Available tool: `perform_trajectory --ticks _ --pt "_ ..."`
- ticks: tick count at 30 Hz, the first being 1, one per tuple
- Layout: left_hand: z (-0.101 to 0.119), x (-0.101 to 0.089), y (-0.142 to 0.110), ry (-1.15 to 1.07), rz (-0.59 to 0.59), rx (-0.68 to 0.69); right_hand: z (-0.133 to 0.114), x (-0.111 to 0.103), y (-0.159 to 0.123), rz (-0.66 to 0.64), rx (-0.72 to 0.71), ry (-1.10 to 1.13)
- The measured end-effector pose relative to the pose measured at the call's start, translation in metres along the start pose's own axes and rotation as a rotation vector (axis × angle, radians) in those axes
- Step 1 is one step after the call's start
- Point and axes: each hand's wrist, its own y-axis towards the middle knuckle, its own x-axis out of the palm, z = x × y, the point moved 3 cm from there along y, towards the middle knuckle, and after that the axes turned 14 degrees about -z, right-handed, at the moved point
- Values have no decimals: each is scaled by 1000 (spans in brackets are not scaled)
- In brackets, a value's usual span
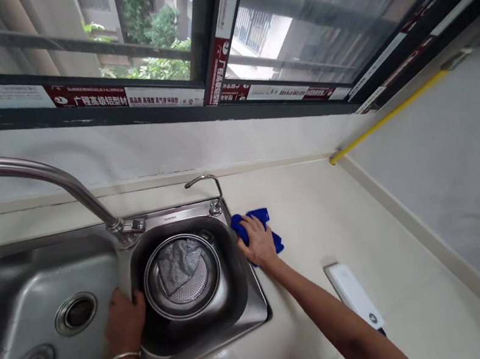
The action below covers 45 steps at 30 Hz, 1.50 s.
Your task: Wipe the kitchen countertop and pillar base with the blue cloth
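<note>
Blue cloth (259, 215) fills our right hand (258, 241); far swipes could snag the small faucet (219, 188); left hand (123, 322): grip unclear.

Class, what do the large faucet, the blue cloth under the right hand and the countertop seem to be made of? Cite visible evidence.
Large faucet: probably stainless steel or plated metal, with a grey metallic sheen along the pipe.
Blue cloth: some soft fabric, matt, bunched in loose folds; the fibre can't be told.
Countertop: perhaps artificial stone, smooth cream with slight sheen.
</note>
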Motion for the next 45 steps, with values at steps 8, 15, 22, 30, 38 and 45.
perform_trajectory --ticks 8,15,22,30,38,45 --pt "2 3 2 60 49 -3 1 1 37 57 95 28" --pt "-4 4 7 55 58 43 -10 3 -50 -8 52 0" --pt "-1 -3 3 22 19 74 -11 8 -154 17 46 16" --pt "-5 -3 -1 -18 6 103 -5 20 -220 45 14 -25" --pt "-5 0 3 -46 0 48 -1 21 -218 17 5 -81" --pt "-2 -2 3 -19 -18 20 3 16 -158 -4 2 -110"
